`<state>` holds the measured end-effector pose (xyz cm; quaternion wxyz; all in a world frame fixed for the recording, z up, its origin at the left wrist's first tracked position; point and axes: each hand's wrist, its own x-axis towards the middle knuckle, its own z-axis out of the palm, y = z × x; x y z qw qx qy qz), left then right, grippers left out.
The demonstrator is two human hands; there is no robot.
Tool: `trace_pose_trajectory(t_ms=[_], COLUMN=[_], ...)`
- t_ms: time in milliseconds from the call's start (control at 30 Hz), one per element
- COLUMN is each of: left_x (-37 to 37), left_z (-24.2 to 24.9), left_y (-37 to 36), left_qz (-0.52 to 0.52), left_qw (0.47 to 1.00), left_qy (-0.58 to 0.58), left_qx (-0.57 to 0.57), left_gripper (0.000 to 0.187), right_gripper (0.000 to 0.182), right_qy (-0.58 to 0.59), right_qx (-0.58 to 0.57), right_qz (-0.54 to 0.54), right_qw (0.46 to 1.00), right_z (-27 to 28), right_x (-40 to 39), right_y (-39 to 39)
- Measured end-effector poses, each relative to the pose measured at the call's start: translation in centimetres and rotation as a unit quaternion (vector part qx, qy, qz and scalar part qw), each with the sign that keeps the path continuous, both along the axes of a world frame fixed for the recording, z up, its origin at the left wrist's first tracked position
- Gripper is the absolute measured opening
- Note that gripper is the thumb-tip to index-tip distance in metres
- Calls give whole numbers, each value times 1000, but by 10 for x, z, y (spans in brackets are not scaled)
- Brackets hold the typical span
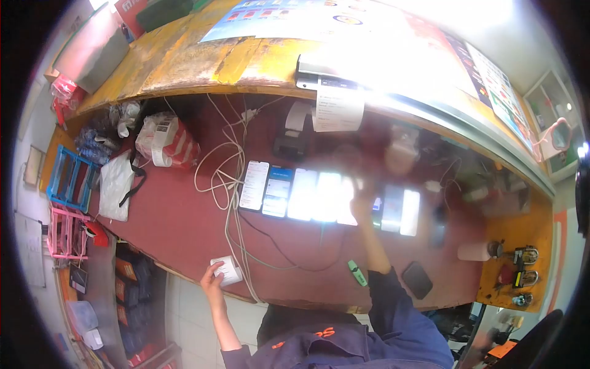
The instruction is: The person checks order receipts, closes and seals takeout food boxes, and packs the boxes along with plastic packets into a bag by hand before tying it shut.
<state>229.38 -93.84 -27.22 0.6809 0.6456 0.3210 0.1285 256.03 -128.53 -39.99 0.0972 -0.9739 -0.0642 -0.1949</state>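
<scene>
Near the front edge of the desk, my left hand (213,277) pinches a small white paper slip (228,270) with faint writing on it. My right hand (364,204) reaches over a row of lit phones, its fingers washed out by glare at a bright phone screen (346,200) right of the middle. A white-screened phone (254,186) and a phone with a blue-topped screen (277,192) lie at the left end of the row. Another lit phone (410,212) lies at its right end. Below my right forearm are a green highlighter (357,273) and a dark phone (417,280).
White cables (228,166) run across the desk (178,215) left of the phones. A small black printer (290,144) stands behind them. A printed sheet (339,111) hangs from the upper shelf. Bags (167,140) and a blue rack (72,178) are at left; a pinkish bottle (476,251) lies at right.
</scene>
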Motion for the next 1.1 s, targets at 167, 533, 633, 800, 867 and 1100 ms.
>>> trace_pose_trajectory(t_ms=[167, 533, 633, 800, 867, 1100], left_x=[0, 0, -2, -2, -3, -1], left_z=[1, 2, 4, 5, 6, 8], left_y=[-4, -3, -5, -7, -9, -13], left_qz=[0, -7, -8, 4, 11, 14], left_qw=[999, 1000, 1000, 1000, 1000, 1000], left_qy=[29, 11, 2, 4, 4, -2], left_qx=[20, 15, 11, 14, 5, -1], left_gripper=[31, 32, 33, 30, 30, 29], right_gripper=[65, 63, 64, 62, 60, 57], right_qy=[-10, 6, 3, -10, 4, 27], right_qx=[-47, -24, -19, -12, -15, 21], right_qz=[-9, -18, -37, -46, -43, 10], right_qw=[999, 1000, 999, 999, 999, 999], right_z=[-1, -10, -11, -11, -9, -17], right_x=[-8, -11, -12, -16, -17, -5], right_y=[-9, -27, -29, -32, -34, -39])
